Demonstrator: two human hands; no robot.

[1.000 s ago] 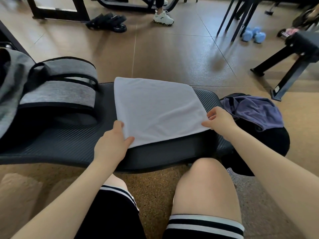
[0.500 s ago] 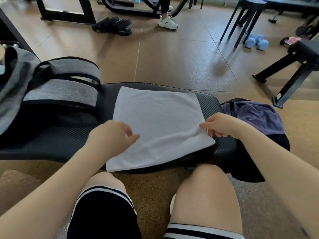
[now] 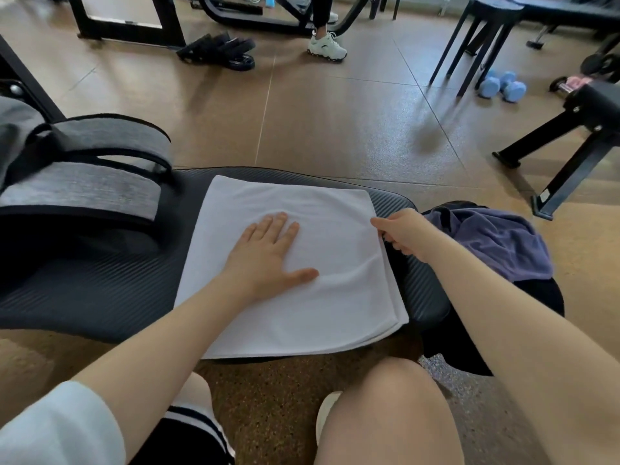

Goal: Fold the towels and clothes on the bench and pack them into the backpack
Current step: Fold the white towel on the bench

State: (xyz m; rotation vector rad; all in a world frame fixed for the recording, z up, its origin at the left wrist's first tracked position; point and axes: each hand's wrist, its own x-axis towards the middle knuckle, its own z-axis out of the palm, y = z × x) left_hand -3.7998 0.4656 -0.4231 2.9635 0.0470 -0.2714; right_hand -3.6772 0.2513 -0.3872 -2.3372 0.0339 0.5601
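Folded white towel (image 3: 302, 263) on desk (image 3: 100, 297), left hand (image 3: 265, 253) flat on it, fingers wide, right hand (image 3: 402, 233) fingers pinching towel's right edge, grey backpack (image 3: 84, 182) at left.

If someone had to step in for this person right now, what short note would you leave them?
Left hand: flat, fingers straight, pressing the middle of the white towel.
Right hand: pinching the towel's right edge.
Towel: folded in layers, lying on the black bench.
Backpack: grey, on the bench's left end.
Purple garment: crumpled on dark clothing at the bench's right end, unfolded.
Done: towel partly folded.
Left: finish the towel, fold the clothes, pack everything.
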